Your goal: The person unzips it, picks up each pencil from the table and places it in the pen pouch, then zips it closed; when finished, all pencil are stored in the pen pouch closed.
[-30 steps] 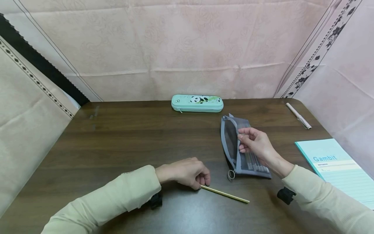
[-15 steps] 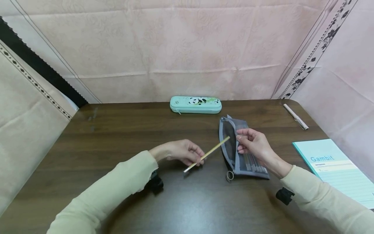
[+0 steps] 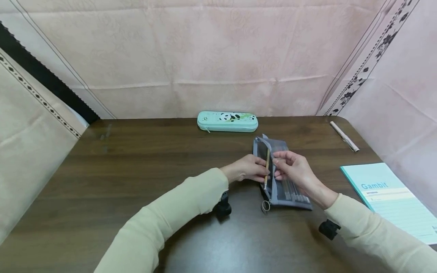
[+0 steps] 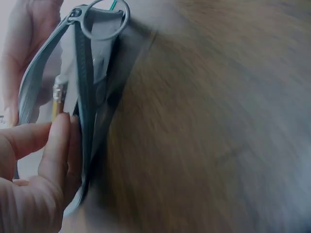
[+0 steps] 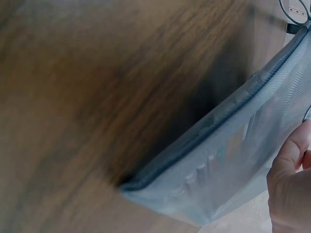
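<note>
A grey mesh zip pouch (image 3: 280, 145) lies unzipped on the table, its mouth facing left. My right hand (image 3: 297, 174) pinches the near side of that mouth and holds it apart. With its thumb and fingers my left hand (image 3: 247, 168) grips a yellow pencil (image 3: 268, 157) lengthwise in the opening. The pencil's white eraser and metal band (image 4: 59, 92) show in the left wrist view, between the zip edges. Several slim sticks or pens (image 3: 291, 191) show through the mesh. A zip ring (image 3: 265, 206) hangs at the pouch's near corner. Inside the pouch, the left fingertips are partly hidden.
A mint pencil case (image 3: 227, 121) with a panda print sits at the table's back edge. To the right lie a white pen (image 3: 344, 136) and a "Gambit" notepad (image 3: 382, 193). Cloth (image 3: 218, 57) hangs behind the brown table (image 3: 119, 182).
My left hand lifts the pencil off the table, turns it and carries it right into the pouch's mouth. The right hand keeps its hold on the pouch edge.
</note>
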A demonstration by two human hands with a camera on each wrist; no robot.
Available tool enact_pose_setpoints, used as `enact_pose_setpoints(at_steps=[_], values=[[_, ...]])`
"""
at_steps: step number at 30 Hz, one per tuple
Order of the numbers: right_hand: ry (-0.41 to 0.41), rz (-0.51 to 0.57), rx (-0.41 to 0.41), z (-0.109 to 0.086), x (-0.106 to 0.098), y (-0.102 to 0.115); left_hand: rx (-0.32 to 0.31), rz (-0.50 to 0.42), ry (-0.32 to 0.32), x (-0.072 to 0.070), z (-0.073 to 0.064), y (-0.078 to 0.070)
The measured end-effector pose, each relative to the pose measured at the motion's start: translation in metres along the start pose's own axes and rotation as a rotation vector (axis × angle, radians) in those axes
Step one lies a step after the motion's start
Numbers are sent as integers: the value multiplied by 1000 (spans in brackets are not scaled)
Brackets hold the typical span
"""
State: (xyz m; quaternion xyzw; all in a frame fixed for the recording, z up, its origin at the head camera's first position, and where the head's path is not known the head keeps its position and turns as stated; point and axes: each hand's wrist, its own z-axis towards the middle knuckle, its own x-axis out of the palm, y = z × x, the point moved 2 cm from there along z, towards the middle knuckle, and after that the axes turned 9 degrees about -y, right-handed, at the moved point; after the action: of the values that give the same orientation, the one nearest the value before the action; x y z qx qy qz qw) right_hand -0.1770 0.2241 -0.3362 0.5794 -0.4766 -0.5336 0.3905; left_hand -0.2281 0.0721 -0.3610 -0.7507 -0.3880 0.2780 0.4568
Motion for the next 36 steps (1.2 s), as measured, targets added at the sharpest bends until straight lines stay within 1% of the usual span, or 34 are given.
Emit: enact_pose_setpoints(at_steps=[5,7,10,14,18,21,23,25,27,29,31,32,34,36], values=[[7,5,0,1,1,0,-8,9,-54,12,4,1],[5,7,0,2,1,0,-10,-4,-70,15,5,2],[-1,2,-2,2,2,1,-8,-2,-93,20,4,3],[-4,-2,-4,1,2,2,-20,-21,-116,25,0,6],[-1,0,-7,0,2,1,-26,-47,-121,29,-4,9],[2,-2,-4,0,2,0,-23,-48,-95,26,-8,11],[5,-5,-4,0,2,0,-11,-37,-91,18,-11,10],[14,-10,-9,-1,1,1,13,-23,-105,6,-13,8],[30,-23,-25,-1,0,2,54,-23,-171,-11,-15,5],[53,-57,-49,-2,-2,3,110,-19,-264,-31,-15,2],[92,-95,-76,-4,-4,4,156,-8,-351,-49,-15,0],[114,-115,-89,-4,-5,3,169,0,-381,-57,-15,-1],[162,-155,-112,-6,-6,2,178,18,-400,-69,-15,-2],[217,-188,-143,-7,-5,0,163,40,-373,-75,-14,-2]])
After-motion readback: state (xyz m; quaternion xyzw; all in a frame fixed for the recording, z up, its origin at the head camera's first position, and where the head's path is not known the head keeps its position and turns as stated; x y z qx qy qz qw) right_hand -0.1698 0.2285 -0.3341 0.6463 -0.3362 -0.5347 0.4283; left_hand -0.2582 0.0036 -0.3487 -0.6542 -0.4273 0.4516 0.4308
